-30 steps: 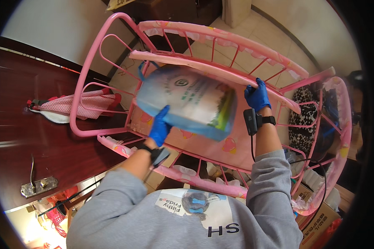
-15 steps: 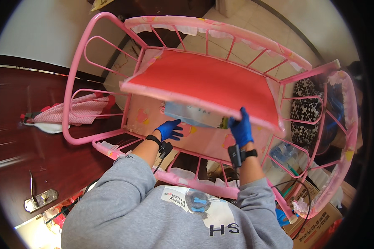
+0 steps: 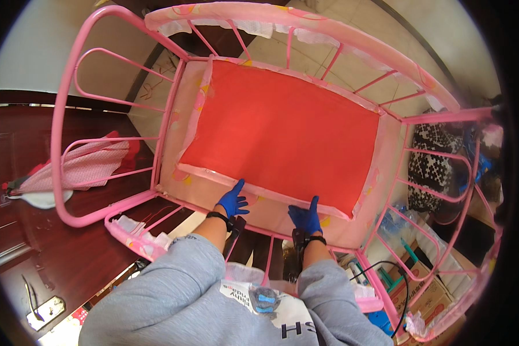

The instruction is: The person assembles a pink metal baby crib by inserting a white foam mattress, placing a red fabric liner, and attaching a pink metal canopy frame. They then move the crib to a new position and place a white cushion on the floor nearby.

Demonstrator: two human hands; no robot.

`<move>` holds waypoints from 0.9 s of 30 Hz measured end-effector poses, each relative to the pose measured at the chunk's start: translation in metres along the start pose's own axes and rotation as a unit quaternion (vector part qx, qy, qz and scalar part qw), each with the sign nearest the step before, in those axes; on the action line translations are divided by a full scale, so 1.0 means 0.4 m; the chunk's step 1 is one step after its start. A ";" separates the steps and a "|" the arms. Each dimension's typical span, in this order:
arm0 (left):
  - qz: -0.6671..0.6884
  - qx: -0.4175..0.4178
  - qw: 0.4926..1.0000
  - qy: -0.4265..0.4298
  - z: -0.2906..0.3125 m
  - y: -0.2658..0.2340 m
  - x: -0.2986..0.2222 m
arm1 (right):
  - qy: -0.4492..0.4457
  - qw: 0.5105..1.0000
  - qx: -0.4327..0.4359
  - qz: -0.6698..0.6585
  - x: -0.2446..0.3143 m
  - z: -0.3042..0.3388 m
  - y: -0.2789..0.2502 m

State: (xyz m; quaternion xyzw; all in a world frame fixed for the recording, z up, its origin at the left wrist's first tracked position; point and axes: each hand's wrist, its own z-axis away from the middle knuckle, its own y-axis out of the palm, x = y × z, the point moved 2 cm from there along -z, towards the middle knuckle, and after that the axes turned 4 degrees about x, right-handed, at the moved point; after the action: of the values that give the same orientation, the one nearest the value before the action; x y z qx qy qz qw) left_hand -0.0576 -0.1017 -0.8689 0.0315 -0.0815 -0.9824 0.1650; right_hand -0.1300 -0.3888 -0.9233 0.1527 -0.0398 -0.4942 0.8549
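Note:
A red mattress pad with a pink patterned border [image 3: 282, 135] lies flat inside a pink metal baby crib [image 3: 63, 132]. My left hand [image 3: 233, 200], in a blue glove, is by the near edge of the pad with its fingers spread. Farther right along that edge is my right hand [image 3: 305, 217], also gloved in blue, its thumb and fingers apart. Neither hand holds anything. Under the pad, a pink printed crib base [image 3: 205, 193] shows around its sides. The blue package seen earlier is out of sight.
The near side rail [image 3: 135, 242] is folded down below my forearms, while the padded far rail [image 3: 328, 23] stands raised. A dark red door [image 3: 23, 167] with a pink cloth [image 3: 92, 164] is at left. At right are a black-and-white patterned bag [image 3: 432, 161] and cardboard boxes [image 3: 427, 291].
The near edge of the pad has come down from its lifted position, covering the blue package. My right hand has let go of it and moved nearer and left.

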 end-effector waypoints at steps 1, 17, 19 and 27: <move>0.021 0.011 0.998 0.058 -0.032 0.009 0.008 | -0.004 1.000 0.013 -0.004 -0.009 -0.021 0.000; 0.098 -0.040 0.981 0.163 -0.068 0.015 -0.030 | -0.113 0.984 0.043 0.134 -0.027 -0.022 0.016; 0.036 -0.189 0.960 0.203 -0.061 0.000 -0.044 | -0.122 0.982 0.050 0.132 -0.014 -0.015 0.000; 0.197 -0.175 0.926 0.272 -0.043 -0.136 -0.148 | -0.279 0.953 0.114 -0.016 0.128 0.008 -0.110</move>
State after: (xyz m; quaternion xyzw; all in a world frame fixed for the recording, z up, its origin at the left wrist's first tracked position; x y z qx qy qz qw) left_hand -0.0177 -0.0339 -0.8929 0.2518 0.1353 -0.8825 0.3735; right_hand -0.1413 -0.4537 -0.9378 0.1057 -0.3306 -0.5230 0.7784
